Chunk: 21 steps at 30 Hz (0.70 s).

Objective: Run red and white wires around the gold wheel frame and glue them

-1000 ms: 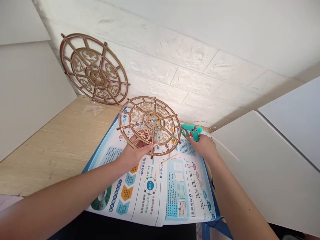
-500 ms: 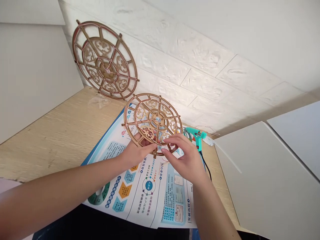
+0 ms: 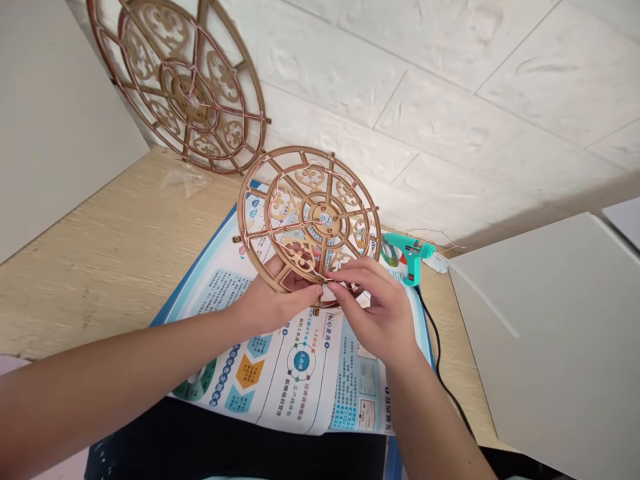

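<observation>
A round, gold-brown openwork frame (image 3: 317,212) with spokes and scroll patterns is tilted up in front of me. My left hand (image 3: 273,300) is closed on its lower left rim, thumb in front and fingers behind. Thin copper-coloured wire (image 3: 306,267) runs loosely across the frame's lower part and along some rings and spokes. At the lower rim, the thumb and forefinger of my right hand (image 3: 377,310) pinch this wire, close to my left thumb. The right hand's other fingers are partly curled behind.
A larger matching frame (image 3: 193,100) leans on the white brick-patterned wall (image 3: 345,107). A teal glue gun (image 3: 413,252) with a black cord (image 3: 439,363) lies on the right. Printed paper sheets (image 3: 300,407) cover part of the wooden table (image 3: 95,227). White panels stand at both sides.
The view has moved closer and lower. My right fingertips have come together on the wire at the lower rim; they were apart before. My left hand keeps its grip on the frame.
</observation>
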Each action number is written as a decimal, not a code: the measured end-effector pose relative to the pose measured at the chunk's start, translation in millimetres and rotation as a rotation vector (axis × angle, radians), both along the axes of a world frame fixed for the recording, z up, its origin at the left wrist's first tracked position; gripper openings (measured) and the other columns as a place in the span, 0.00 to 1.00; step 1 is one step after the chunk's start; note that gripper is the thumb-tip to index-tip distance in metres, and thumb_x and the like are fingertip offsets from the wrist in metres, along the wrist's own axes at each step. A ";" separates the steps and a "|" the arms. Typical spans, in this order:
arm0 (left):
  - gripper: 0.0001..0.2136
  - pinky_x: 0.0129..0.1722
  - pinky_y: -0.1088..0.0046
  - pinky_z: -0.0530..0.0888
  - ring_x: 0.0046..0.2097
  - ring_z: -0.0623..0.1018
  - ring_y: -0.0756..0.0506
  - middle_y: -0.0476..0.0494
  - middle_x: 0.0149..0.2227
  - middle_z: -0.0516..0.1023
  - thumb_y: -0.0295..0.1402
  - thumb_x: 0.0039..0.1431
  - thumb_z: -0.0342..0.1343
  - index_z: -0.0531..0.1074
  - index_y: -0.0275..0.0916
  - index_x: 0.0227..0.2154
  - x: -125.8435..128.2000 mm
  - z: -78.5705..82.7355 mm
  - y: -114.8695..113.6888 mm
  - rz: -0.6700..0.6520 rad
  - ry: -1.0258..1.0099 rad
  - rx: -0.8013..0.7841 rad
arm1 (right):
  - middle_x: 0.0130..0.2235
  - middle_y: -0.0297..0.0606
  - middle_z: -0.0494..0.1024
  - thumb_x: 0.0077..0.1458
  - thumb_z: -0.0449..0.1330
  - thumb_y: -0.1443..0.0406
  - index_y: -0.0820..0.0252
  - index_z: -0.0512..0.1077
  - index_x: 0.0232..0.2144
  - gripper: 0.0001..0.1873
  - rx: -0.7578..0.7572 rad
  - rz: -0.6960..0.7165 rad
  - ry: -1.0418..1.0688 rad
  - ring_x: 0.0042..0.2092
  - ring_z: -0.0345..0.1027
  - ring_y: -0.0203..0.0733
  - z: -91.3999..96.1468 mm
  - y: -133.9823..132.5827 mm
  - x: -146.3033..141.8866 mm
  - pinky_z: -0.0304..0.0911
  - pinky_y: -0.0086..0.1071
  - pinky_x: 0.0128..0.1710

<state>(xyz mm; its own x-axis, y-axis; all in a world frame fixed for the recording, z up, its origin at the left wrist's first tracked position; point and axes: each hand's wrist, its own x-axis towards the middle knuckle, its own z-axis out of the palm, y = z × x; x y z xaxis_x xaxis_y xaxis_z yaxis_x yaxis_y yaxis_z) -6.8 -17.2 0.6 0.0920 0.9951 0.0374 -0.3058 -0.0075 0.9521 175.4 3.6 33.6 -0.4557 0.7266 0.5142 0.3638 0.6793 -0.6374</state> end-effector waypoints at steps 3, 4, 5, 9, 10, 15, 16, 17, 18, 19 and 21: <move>0.18 0.48 0.65 0.80 0.44 0.83 0.45 0.51 0.38 0.81 0.30 0.52 0.65 0.69 0.44 0.45 1.2 -2.1 -0.4 -0.012 -0.056 0.009 | 0.39 0.38 0.78 0.62 0.66 0.74 0.60 0.81 0.43 0.09 0.023 0.004 -0.005 0.40 0.74 0.35 -1.9 0.3 -0.7 0.71 0.28 0.33; 0.17 0.48 0.65 0.80 0.44 0.83 0.45 0.51 0.38 0.81 0.30 0.53 0.65 0.69 0.44 0.45 1.4 -3.0 -0.5 -0.012 -0.068 0.008 | 0.39 0.38 0.78 0.62 0.66 0.74 0.60 0.81 0.43 0.10 0.033 0.004 -0.011 0.40 0.74 0.35 -2.9 0.4 -0.9 0.71 0.29 0.34; 0.17 0.48 0.65 0.80 0.44 0.83 0.45 0.51 0.38 0.81 0.30 0.53 0.65 0.69 0.44 0.45 1.4 -3.7 -0.6 -0.010 -0.073 0.005 | 0.39 0.38 0.78 0.61 0.66 0.75 0.60 0.82 0.43 0.10 0.038 0.001 -0.015 0.40 0.74 0.35 -3.8 0.5 -1.0 0.72 0.29 0.35; 0.18 0.47 0.65 0.81 0.44 0.83 0.45 0.51 0.39 0.81 0.29 0.54 0.64 0.69 0.45 0.47 0.8 -5.0 -1.6 0.009 -0.040 -0.002 | 0.38 0.38 0.77 0.61 0.66 0.74 0.61 0.82 0.44 0.10 0.043 -0.019 -0.032 0.40 0.74 0.36 -5.7 0.5 -0.5 0.71 0.30 0.34; 0.17 0.47 0.65 0.81 0.43 0.83 0.45 0.51 0.39 0.81 0.29 0.55 0.64 0.69 0.44 0.47 0.5 -4.7 -1.8 0.014 -0.020 0.006 | 0.38 0.38 0.77 0.61 0.66 0.74 0.61 0.82 0.44 0.10 0.043 -0.021 -0.045 0.39 0.74 0.36 -5.9 0.4 -0.2 0.71 0.30 0.33; 0.09 0.47 0.64 0.81 0.43 0.82 0.45 0.49 0.38 0.82 0.31 0.56 0.63 0.72 0.42 0.40 -0.7 -0.4 -0.6 0.082 0.057 0.024 | 0.39 0.41 0.77 0.63 0.65 0.74 0.63 0.82 0.45 0.10 0.132 -0.025 -0.124 0.39 0.73 0.38 -7.7 0.8 1.6 0.72 0.34 0.36; 0.09 0.48 0.64 0.81 0.44 0.83 0.44 0.49 0.38 0.83 0.31 0.56 0.63 0.73 0.43 0.39 -1.1 0.7 0.1 0.104 0.065 0.011 | 0.39 0.42 0.77 0.63 0.65 0.73 0.63 0.82 0.46 0.11 0.167 -0.026 -0.143 0.40 0.73 0.38 -8.1 0.7 1.8 0.72 0.35 0.37; 0.09 0.49 0.63 0.81 0.45 0.83 0.44 0.48 0.38 0.83 0.31 0.56 0.63 0.73 0.43 0.40 -1.7 1.8 1.0 0.126 0.076 -0.003 | 0.40 0.43 0.77 0.63 0.65 0.73 0.64 0.81 0.48 0.12 0.200 -0.028 -0.162 0.41 0.73 0.39 -8.3 0.3 1.8 0.73 0.36 0.38; 0.09 0.50 0.61 0.81 0.46 0.84 0.43 0.48 0.39 0.84 0.31 0.56 0.63 0.74 0.43 0.40 -2.3 2.9 1.9 0.140 0.090 -0.011 | 0.41 0.43 0.77 0.63 0.65 0.73 0.64 0.80 0.50 0.13 0.227 -0.030 -0.180 0.41 0.73 0.40 -8.2 -0.3 1.7 0.73 0.37 0.39; 0.09 0.52 0.60 0.81 0.48 0.84 0.41 0.47 0.40 0.85 0.31 0.56 0.62 0.75 0.43 0.40 -3.1 3.9 2.7 0.146 0.104 -0.013 | 0.41 0.44 0.78 0.63 0.64 0.73 0.64 0.79 0.52 0.14 0.245 -0.034 -0.194 0.42 0.74 0.41 -7.7 -1.1 1.5 0.74 0.38 0.40; 0.08 0.55 0.57 0.80 0.50 0.84 0.39 0.45 0.42 0.86 0.31 0.57 0.61 0.76 0.44 0.40 -4.7 5.8 3.8 0.142 0.116 -0.007 | 0.42 0.44 0.79 0.64 0.64 0.72 0.62 0.77 0.55 0.18 0.262 -0.049 -0.196 0.42 0.74 0.42 -5.9 -2.8 1.0 0.74 0.37 0.38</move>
<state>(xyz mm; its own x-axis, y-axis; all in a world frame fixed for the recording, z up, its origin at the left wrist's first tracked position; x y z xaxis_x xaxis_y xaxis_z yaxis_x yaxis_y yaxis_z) -11.5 -13.4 6.4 -0.0460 0.9986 0.0279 -0.1902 -0.0362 0.9811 176.5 0.8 27.6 -0.5320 0.6048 0.5926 0.4986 0.7894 -0.3581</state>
